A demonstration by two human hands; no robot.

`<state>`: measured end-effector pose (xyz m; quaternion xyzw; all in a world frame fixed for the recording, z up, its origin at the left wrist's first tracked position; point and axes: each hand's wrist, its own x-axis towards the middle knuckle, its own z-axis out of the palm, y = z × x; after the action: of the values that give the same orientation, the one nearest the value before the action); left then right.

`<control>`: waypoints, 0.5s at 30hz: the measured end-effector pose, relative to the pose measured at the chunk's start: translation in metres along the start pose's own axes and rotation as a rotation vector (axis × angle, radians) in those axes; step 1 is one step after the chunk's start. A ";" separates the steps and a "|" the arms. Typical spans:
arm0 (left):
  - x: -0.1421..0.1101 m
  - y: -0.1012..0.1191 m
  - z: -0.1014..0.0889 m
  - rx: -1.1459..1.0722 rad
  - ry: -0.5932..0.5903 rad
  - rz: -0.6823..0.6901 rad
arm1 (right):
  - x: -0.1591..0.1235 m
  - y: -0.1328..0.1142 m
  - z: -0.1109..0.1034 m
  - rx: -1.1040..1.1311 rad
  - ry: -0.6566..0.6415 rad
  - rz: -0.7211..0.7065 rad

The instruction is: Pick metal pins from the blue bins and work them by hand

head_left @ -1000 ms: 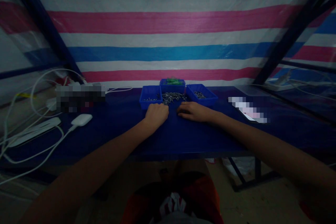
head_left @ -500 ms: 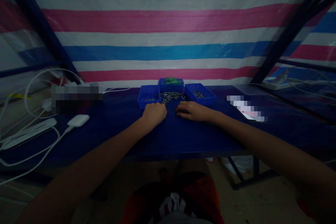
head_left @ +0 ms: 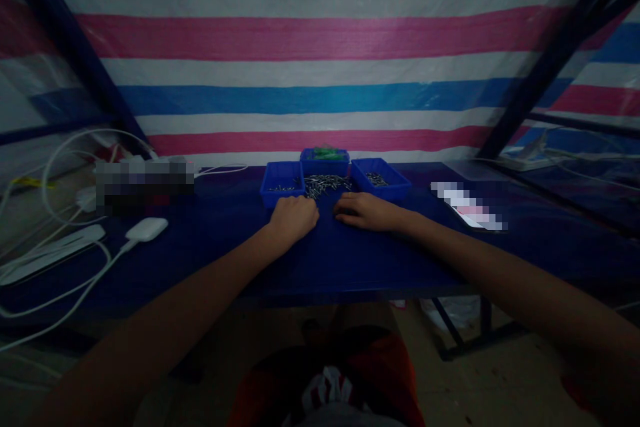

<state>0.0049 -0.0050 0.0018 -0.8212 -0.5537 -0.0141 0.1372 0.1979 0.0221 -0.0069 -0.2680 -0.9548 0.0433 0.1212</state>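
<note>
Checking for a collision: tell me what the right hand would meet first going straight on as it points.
Likely the left hand, though with depth unclear it might brush the pile of metal pieces first.

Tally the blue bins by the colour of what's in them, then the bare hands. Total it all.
Bins, silvery pieces: 2 (left bin, right bin)
Bins, green pieces: 1 (back bin)
Hands: 2 (left hand, right hand)
Total: 5
</note>
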 end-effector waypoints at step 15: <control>-0.001 -0.003 -0.001 0.032 0.018 0.007 | 0.000 -0.001 0.000 0.017 0.010 0.004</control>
<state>0.0020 -0.0051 0.0027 -0.8208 -0.5496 -0.0119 0.1551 0.1976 0.0211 -0.0063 -0.2689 -0.9532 0.0505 0.1282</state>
